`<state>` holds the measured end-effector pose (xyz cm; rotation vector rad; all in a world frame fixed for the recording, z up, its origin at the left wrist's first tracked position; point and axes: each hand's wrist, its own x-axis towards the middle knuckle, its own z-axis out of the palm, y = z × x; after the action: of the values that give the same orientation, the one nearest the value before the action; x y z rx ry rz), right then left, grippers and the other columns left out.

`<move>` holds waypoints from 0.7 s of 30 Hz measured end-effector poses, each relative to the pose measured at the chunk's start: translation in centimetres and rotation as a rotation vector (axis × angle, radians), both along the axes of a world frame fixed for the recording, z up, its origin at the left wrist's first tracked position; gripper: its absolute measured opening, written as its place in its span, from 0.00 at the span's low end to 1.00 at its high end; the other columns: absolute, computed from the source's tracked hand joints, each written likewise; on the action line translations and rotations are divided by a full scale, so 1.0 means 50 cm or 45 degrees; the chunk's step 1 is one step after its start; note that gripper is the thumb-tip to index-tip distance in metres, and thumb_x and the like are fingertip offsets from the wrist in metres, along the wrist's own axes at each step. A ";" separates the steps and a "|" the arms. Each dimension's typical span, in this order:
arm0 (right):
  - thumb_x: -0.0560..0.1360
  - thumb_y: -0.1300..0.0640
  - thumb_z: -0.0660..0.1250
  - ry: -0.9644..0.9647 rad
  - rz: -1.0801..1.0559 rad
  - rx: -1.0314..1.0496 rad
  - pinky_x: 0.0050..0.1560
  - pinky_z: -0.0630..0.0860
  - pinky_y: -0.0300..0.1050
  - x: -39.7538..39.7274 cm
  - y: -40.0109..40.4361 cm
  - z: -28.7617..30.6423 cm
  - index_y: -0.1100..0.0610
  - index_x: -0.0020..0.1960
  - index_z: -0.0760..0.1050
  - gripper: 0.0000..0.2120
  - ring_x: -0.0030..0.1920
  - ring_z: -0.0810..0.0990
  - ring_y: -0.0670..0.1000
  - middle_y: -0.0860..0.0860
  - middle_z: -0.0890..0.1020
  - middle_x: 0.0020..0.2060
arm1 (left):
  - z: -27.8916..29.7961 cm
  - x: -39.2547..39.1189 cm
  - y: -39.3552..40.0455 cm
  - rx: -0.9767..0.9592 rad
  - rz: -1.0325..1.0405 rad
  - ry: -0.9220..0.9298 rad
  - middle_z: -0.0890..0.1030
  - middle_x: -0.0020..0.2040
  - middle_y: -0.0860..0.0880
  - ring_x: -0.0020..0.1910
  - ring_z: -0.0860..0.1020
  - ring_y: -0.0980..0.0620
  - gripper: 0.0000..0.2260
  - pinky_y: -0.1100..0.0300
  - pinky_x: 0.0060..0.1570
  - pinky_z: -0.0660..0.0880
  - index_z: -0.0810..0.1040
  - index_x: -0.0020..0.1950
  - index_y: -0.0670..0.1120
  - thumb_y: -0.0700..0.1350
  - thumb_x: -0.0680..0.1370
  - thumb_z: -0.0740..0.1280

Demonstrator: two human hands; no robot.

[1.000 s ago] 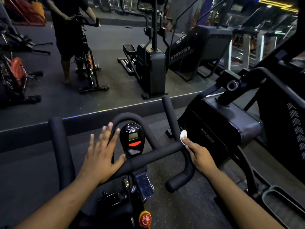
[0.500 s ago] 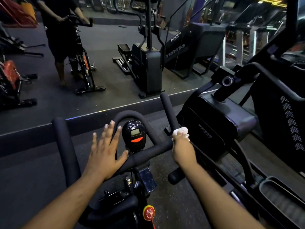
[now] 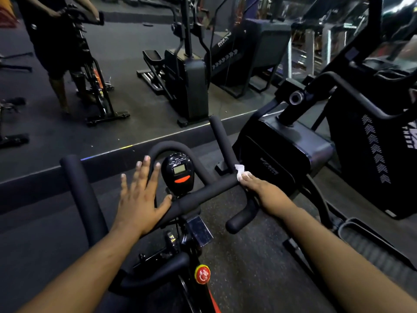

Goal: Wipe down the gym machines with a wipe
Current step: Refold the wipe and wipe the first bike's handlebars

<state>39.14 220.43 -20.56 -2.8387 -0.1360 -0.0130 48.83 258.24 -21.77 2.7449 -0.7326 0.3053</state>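
A view looking down at a black exercise bike's handlebar (image 3: 203,196) in a dim gym, with two bare forearms reaching in from the bottom of the frame.

The left hand (image 3: 140,195), at centre left, lies flat on the crossbar with its fingers (image 3: 144,170) straight and spread, gripping nothing; the thumb rests along the bar just below the console (image 3: 179,172). The console is a small black oval with a grey screen and an orange button, standing inside the bar's raised centre loop.

The right hand (image 3: 259,188), right of centre, presses a small white wipe (image 3: 239,171) against the handlebar where the crossbar meets the right upright horn. The wipe is pinched under the fingertips, crumpled, part of it sticking out beyond them. How far the fingers curl round the bar cannot be told.

At the bottom centre sits a red knob (image 3: 202,274) on the bike's frame.

A wall mirror (image 3: 135,86) fills the upper half, showing a person standing at a bike in the upper left and an elliptical (image 3: 191,82) at upper centre. A large black machine (image 3: 288,152) stands just right of the handlebar. The floor (image 3: 248,256) is dark and speckled.
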 end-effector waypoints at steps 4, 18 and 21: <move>0.84 0.59 0.63 -0.142 -0.218 0.106 0.77 0.59 0.40 -0.081 0.025 -0.059 0.47 0.75 0.71 0.21 0.78 0.59 0.46 0.39 0.63 0.74 | -0.002 -0.001 -0.002 -0.013 -0.002 0.003 0.35 0.83 0.49 0.83 0.42 0.45 0.41 0.34 0.78 0.47 0.44 0.84 0.49 0.67 0.77 0.52; 0.83 0.55 0.61 -0.504 -0.497 0.750 0.65 0.67 0.28 -0.090 0.262 0.066 0.52 0.66 0.80 0.14 0.66 0.76 0.40 0.42 0.81 0.63 | 0.002 -0.006 -0.002 -0.013 -0.018 0.029 0.33 0.82 0.49 0.82 0.40 0.45 0.41 0.35 0.78 0.46 0.40 0.84 0.50 0.67 0.78 0.52; 0.83 0.60 0.61 -0.539 -0.606 0.538 0.64 0.69 0.37 0.019 0.205 0.081 0.56 0.67 0.77 0.14 0.65 0.76 0.49 0.51 0.81 0.64 | 0.003 -0.003 0.000 0.011 -0.008 0.020 0.32 0.82 0.49 0.82 0.40 0.46 0.41 0.35 0.78 0.46 0.39 0.84 0.50 0.65 0.79 0.56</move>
<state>40.10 230.68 -16.51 -2.3409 0.4064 -0.6602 48.71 258.25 -21.63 2.7495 -0.7396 0.2796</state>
